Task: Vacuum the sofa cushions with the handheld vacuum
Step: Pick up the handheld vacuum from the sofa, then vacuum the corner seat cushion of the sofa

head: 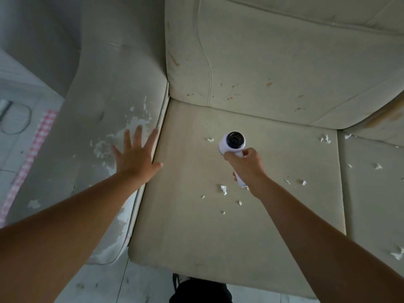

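Observation:
My right hand (pixel 246 166) grips the handle of a small white handheld vacuum (pixel 232 142), whose round dark end faces up at me over the beige seat cushion (pixel 196 215). Several white paper scraps (pixel 223 189) lie on that cushion around and below the vacuum. My left hand (pixel 135 156) lies flat with fingers spread on the sofa's worn armrest (pixel 98 127), at its inner edge. A second seat cushion (pixel 376 193) to the right also carries scraps.
The back cushion (pixel 284 62) rises behind the seat, marked with brown stains. The armrest's surface is peeling in white patches. Pale tiled floor (pixel 17 101) with a pink checked strip (pixel 32 149) lies to the left. A dark shoe (pixel 196 289) shows below the sofa's front edge.

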